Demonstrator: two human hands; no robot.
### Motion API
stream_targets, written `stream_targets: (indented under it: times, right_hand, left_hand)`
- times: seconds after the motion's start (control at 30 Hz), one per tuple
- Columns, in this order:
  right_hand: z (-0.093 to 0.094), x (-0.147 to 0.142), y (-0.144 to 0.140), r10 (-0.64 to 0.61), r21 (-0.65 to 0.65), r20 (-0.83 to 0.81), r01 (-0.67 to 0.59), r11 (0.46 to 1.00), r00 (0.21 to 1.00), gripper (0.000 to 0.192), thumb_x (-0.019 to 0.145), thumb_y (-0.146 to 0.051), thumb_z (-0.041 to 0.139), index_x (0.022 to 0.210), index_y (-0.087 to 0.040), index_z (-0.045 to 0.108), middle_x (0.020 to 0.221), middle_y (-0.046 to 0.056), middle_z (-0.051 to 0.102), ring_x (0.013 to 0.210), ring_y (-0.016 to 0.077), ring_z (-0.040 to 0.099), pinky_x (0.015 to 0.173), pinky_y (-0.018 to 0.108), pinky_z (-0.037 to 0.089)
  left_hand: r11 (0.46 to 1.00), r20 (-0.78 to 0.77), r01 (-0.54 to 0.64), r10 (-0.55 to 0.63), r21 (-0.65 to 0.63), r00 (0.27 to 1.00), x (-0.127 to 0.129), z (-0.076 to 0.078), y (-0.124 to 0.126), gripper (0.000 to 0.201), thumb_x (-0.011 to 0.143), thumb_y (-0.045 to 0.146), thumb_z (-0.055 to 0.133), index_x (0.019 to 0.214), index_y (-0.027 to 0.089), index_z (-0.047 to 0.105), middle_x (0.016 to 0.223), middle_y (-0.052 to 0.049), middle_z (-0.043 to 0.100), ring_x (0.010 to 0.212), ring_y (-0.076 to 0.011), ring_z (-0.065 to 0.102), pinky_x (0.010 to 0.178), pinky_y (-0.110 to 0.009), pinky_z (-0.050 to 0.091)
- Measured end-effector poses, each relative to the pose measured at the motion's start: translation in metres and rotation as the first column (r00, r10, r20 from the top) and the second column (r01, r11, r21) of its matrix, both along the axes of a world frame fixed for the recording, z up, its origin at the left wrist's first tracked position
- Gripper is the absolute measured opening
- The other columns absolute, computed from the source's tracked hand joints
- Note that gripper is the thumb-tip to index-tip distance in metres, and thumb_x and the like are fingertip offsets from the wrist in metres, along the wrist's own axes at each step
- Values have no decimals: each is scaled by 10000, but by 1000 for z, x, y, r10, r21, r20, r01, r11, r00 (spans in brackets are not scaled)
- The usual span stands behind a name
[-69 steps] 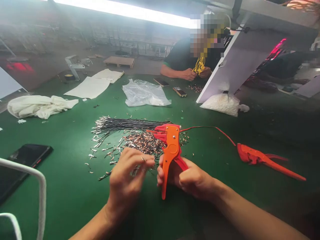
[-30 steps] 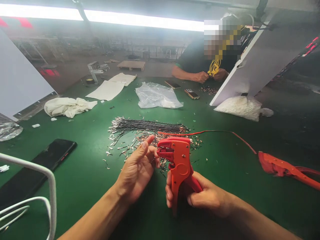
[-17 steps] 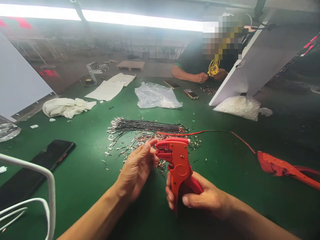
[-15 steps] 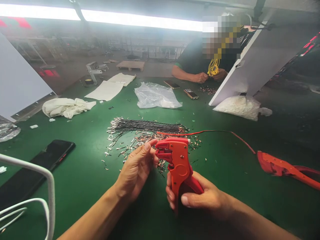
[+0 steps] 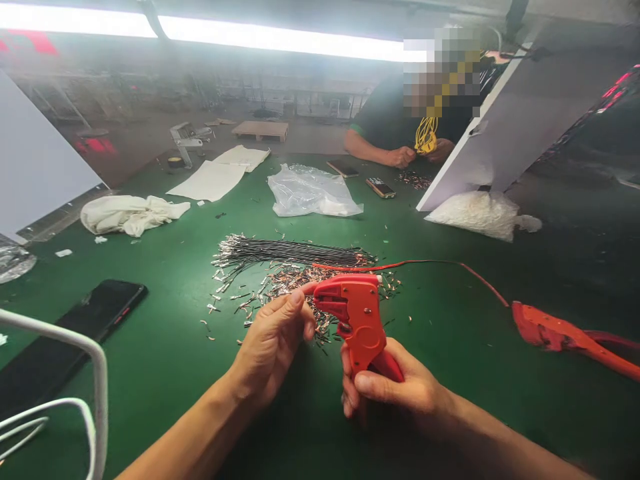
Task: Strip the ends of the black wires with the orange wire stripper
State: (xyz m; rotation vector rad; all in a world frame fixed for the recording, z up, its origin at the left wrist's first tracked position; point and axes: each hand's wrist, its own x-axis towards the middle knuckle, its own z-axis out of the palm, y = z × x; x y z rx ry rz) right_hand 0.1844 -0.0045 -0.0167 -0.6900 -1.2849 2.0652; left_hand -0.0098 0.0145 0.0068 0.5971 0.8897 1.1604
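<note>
My right hand (image 5: 395, 387) is wrapped round the handles of an orange-red wire stripper (image 5: 361, 320), held upright with its jaws toward the left. At those jaws, the thumb and index finger of my left hand (image 5: 275, 333) are pressed together. Whatever lies between these fingertips is too small to make out. Behind the stripper, a bundle of black wires (image 5: 300, 252) with metal terminals at the left ends lies on the green table (image 5: 440, 427). Scattered wire scraps (image 5: 287, 283) with copper bits spread below the bundle, partly hidden by my left hand and the stripper.
A second orange-red tool (image 5: 555, 328) lies at right, a red cord (image 5: 395, 265) leading to it. At left are a black phone (image 5: 95, 320) and a white cable (image 5: 95, 353). Farther back sit a plastic bag (image 5: 313, 193), a white cloth (image 5: 133, 215) and a co-worker's hands (image 5: 403, 157).
The wire stripper has shifted slightly right, its jaws look closer together, and my right thumb sits a little higher. My left hand stays nearly in place at the jaws.
</note>
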Motion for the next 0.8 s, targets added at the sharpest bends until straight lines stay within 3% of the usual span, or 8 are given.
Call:
stream_targets:
  times: [0.27,0.37,0.8]
  right_hand:
    - [1,0,-4,-5,-11,-15,4,1000,1000,321,839,-396,701,813,-121,538,623,6,556,511,103,556,479,214,456]
    - [1,-1,-4,-3,-1,-14,3,1000,1000,329,843,-399,694,775,-125,524,606,-9,528,489,91,528,473,214,437]
    - [0,-3,-5,19,-168,-82,-33,985,996,362,790,-404,746,749,-161,482,556,-51,474,424,60,433,407,195,417]
  left_hand:
    - [999,15,-13,12,39,1000,0,-2,0,239,816,409,697,781,175,666,515,41,483,537,-84,418,585,-228,365]
    - [998,29,-44,43,48,999,-1,-1,1,202,793,363,731,781,183,639,512,56,471,514,-73,407,551,-215,347]
    - [997,-47,-46,49,68,998,-2,4,1,307,805,325,701,673,194,457,485,73,439,484,-71,394,536,-203,344]
